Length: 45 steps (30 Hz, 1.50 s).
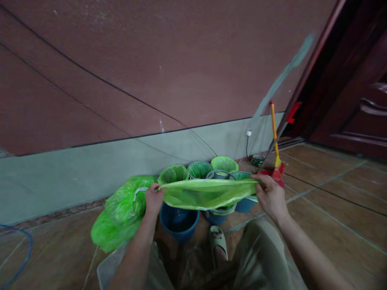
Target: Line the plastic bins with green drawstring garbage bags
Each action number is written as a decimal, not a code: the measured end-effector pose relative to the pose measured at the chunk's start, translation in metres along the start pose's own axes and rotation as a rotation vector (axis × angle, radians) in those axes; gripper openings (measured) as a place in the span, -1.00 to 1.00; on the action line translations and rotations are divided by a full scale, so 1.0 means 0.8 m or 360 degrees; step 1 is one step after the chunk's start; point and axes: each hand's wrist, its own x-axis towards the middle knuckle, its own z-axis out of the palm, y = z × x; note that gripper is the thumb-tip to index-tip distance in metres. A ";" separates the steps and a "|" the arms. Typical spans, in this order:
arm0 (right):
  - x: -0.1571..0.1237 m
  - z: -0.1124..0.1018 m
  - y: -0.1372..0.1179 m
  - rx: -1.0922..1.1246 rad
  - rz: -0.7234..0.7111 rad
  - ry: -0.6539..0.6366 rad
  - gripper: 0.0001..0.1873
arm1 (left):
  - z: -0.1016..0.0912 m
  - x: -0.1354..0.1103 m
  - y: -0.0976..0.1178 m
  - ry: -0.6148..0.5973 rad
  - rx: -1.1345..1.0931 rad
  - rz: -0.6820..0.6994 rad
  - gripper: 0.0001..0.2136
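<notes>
My left hand and my right hand each pinch one end of a light green plastic bag, stretched flat between them. The bag hangs just above an unlined blue bucket on the tiled floor in front of me. Behind it stand several blue buckets lined with green bags. My foot in a pale slipper rests beside the blue bucket.
A full, tied green bag lies on the floor at the left. A yellow-handled broom with a red dustpan leans on the wall at the right, near a plugged-in socket. A blue cable curls at far left. A dark wooden door stands at right.
</notes>
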 end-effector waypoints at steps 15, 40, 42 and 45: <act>-0.045 0.012 0.042 0.0008 0.0507 -0.0085 -0.61 | -0.028 -0.027 -0.017 -0.0237 -0.0161 -0.0114 -0.89; -0.070 0.027 0.010 0.1052 0.1250 -0.0047 -0.67 | -0.090 0.002 0.014 -0.0367 -0.0606 -0.0458 -0.83; -0.077 0.026 -0.006 0.1108 0.1273 -0.0029 -0.69 | -0.101 0.008 0.013 -0.0335 -0.0649 -0.0527 -0.83; -0.096 0.026 -0.036 0.1114 0.1209 -0.0043 -0.76 | -0.107 0.010 0.007 -0.0090 -0.0876 -0.0593 -0.79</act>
